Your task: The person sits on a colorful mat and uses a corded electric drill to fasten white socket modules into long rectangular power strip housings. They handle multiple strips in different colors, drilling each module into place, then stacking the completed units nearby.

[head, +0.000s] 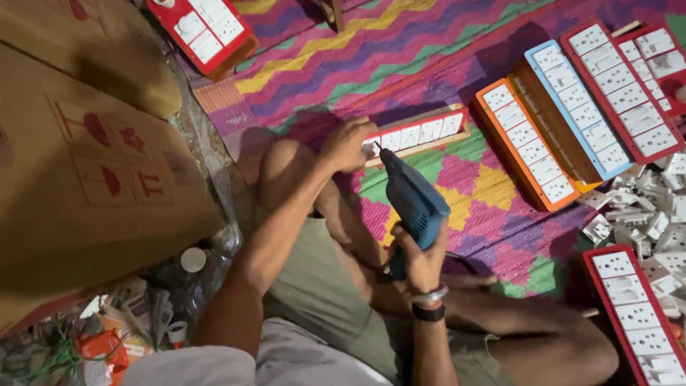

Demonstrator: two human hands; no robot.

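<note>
I have my right hand (421, 261) wrapped shut around the handle of a blue power drill (413, 200), its bit pointing up and away from me toward the near end of a red-edged switch board (418, 134) on a wooden base. My left hand (346, 145) is closed over that same end of the board, pinning it to the woven mat (400, 43) just beside where the bit tip meets it.

To do this well, I judge that the bit should stay square to the board face, and my left fingers should keep clear of the tip, since they sit very close to it. Firm downward pressure from the left hand should stop the board from spinning or sliding.

My right wrist is cocked back, bangle and dark band showing below the grip, forearm rising from my lap. My left arm reaches forward over my bent knee, elbow slightly flexed. Beyond the drill to the right lie finished boards, an orange-edged board (527, 143) among them, and a heap of loose white sockets (643, 207).
</note>
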